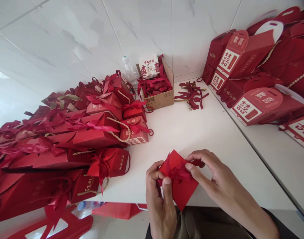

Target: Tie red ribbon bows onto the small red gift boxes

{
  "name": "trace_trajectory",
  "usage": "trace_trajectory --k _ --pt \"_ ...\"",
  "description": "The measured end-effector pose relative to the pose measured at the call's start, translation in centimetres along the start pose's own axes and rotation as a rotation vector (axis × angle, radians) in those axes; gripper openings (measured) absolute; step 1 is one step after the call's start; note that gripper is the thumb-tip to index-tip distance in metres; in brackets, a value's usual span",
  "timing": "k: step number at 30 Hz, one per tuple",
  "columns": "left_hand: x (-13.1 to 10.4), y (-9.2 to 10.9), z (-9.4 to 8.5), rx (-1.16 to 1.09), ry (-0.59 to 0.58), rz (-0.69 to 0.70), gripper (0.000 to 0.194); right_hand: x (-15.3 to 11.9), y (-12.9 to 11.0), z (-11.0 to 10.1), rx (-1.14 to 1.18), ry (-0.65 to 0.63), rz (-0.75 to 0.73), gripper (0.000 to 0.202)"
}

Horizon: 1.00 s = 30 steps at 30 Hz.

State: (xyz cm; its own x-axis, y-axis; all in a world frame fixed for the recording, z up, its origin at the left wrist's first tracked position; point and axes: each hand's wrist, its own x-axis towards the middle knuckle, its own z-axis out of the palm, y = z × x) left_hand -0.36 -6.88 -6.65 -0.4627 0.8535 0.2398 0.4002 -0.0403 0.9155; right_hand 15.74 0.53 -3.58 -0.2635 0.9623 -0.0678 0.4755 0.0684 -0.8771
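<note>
L hand (159, 196) & R hand (216, 181) both w/ closed grip on red box's (180, 189) ribbon (178, 172), over table (191, 132) edge.

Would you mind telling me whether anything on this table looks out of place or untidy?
Mostly it looks orderly. The one odd spot is a loose tangle of red ribbons lying on the white table beside the cardboard box, outside it. The finished red boxes at the left are heaped unevenly, some tilted.

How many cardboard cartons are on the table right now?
1. The open brown carton stands at the back by the wall, full of red ribbons. Others could be hidden behind the red box pile.
</note>
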Motion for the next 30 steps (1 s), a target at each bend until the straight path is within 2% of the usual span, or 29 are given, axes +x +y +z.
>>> trace_trajectory --k 6,13,17,19,22,24,26,28,30 --pt "-0.4 0.1 0.5 -0.116 0.025 -0.111 0.02 0.0 0.0 0.2 -0.014 0.089 -0.007 0.029" --pt "-0.1 0.3 0.5 -0.042 0.022 -0.099 0.028 -0.2 -0.3 0.8 0.046 0.079 0.046 0.035" --pt "-0.3 0.7 0.5 -0.092 0.001 -0.135 0.023 -0.2 -0.2 0.7 0.004 0.107 0.043 0.033" --pt "-0.5 1.0 0.3 -0.161 0.006 -0.164 0.017 -0.4 -0.4 0.4 -0.049 0.201 -0.04 0.028" --pt "-0.8 1.0 0.0 -0.198 -0.009 -0.134 0.014 -1.0 -1.2 0.1 -0.176 0.305 -0.295 0.035" --pt "-0.8 0.7 -0.4 -0.143 -0.056 -0.046 0.011 -1.4 -1.9 0.2 -0.268 0.234 -0.469 0.036" --pt "-0.6 0.2 -0.6 -0.085 -0.089 0.026 0.007 -1.6 -2.3 0.6 -0.306 0.143 -0.581 0.025" --pt "-0.4 -0.1 -0.6 -0.069 -0.087 0.047 0.007 -1.6 -2.4 1.0 -0.275 0.116 -0.604 0.014" --pt "-0.3 -0.2 -0.5 -0.071 -0.062 0.022 0.008 -1.5 -2.1 1.3 -0.212 0.131 -0.551 0.008"
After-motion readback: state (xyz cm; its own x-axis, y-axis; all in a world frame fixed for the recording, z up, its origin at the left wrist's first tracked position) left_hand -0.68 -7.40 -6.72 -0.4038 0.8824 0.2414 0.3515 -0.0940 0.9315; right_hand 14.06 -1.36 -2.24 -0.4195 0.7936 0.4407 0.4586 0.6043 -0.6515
